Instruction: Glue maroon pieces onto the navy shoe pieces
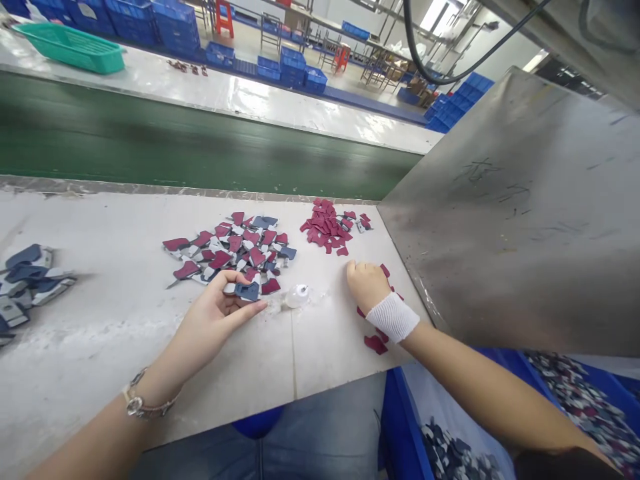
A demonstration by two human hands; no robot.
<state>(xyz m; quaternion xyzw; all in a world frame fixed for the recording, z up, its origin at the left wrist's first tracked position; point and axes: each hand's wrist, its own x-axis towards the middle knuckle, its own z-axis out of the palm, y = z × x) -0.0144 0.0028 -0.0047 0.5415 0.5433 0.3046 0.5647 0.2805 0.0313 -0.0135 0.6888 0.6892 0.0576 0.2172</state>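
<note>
My left hand pinches a small navy and light-grey plastic part between thumb and fingers, above the worktable. Just behind it spreads a pile of similar grey parts with maroon or navy faces. A small clear bottle with a thin needle-like tip stands between my hands. My right hand, with a white wrist band, is closed near the table's right side; its fingertips are hidden. Loose maroon pieces lie beneath and around it. Beyond it is a heap of flat maroon pieces.
More navy and grey parts lie at the far left. A metal panel rises on the right. Below the table's right edge are blue bins of parts. A green conveyor belt runs behind, with a teal basket beyond.
</note>
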